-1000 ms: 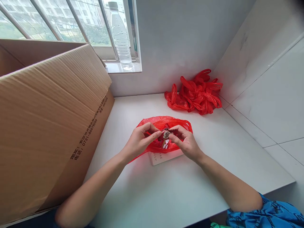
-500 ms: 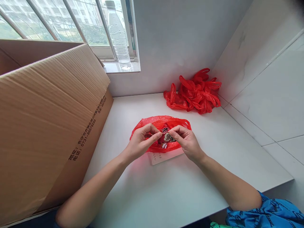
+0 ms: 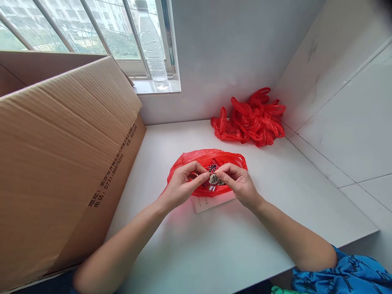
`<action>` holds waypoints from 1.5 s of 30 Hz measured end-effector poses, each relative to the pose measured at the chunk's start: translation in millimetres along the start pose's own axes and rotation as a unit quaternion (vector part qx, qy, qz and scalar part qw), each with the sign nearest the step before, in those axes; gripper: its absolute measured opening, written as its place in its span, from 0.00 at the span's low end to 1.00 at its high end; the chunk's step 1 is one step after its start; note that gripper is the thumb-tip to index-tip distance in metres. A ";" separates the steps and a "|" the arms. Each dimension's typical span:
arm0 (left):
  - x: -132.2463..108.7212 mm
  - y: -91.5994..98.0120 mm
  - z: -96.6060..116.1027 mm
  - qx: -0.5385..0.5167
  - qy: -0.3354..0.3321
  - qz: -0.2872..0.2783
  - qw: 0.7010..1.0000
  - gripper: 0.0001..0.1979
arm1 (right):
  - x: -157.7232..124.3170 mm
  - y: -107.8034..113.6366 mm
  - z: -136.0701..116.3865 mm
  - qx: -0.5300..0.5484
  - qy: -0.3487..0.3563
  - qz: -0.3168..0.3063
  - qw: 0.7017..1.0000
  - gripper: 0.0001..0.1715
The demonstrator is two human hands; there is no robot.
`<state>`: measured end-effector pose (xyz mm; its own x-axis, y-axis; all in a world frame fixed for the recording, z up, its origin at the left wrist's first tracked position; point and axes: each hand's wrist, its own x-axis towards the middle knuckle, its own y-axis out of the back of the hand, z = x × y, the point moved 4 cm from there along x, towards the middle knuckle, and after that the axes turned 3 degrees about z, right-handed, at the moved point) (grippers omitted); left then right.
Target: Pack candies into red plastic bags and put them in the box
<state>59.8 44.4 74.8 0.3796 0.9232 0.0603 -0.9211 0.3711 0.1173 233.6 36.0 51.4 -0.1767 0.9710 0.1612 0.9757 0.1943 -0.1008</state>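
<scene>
A thin red plastic bag [image 3: 199, 157] lies open on the white counter [image 3: 232, 241], with a small red packet [image 3: 214, 176] printed with dark characters showing through it. My left hand [image 3: 180, 185] pinches the bag's near edge from the left, fingers closed on the film. From the right, my right hand [image 3: 237, 183] pinches the same edge, and the fingertips of both hands almost meet over the packet. A white card [image 3: 211, 202] with small print lies under the bag.
A large open cardboard box [image 3: 61, 155] fills the left side, its flap leaning over the counter. Several crumpled red bags [image 3: 251, 118] are heaped in the far right corner. A clear water bottle [image 3: 151, 45] stands on the window sill. Tiled wall runs along the right.
My two hands drew slightly apart on the bag's edge, then came back together over the packet. The bag and card have stayed in place.
</scene>
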 end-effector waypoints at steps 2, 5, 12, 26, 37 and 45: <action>-0.1 0.0 1.1 0.028 -0.003 0.004 1.000 0.12 | -0.1 0.3 0.7 0.000 -0.005 0.004 1.000 0.14; -0.6 0.3 2.7 0.065 -0.013 0.018 0.998 0.12 | -0.3 0.3 0.6 -0.005 -0.001 0.002 1.000 0.13; -1.9 -4.2 -1.7 -0.038 0.025 0.033 0.998 0.15 | -0.6 -0.6 5.3 0.016 -0.035 0.008 0.999 0.16; 2.2 3.9 1.6 -0.048 0.045 0.046 0.997 0.15 | 4.8 6.0 6.9 0.039 -0.053 0.033 0.997 0.16; 3.3 6.4 5.1 -0.077 0.037 0.024 0.996 0.10 | 7.9 9.6 13.3 0.155 -0.157 -0.010 0.975 0.24; 3.1 2.7 -1.0 0.022 -0.022 0.032 0.999 0.12 | -1.4 -7.3 12.3 0.160 -0.200 -0.103 0.961 0.23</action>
<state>58.4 48.4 74.3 0.3252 0.9390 0.1121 -0.9391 0.3067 0.1550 225.1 34.9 39.8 -0.4598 0.8708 -0.1740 0.8364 0.3588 -0.4144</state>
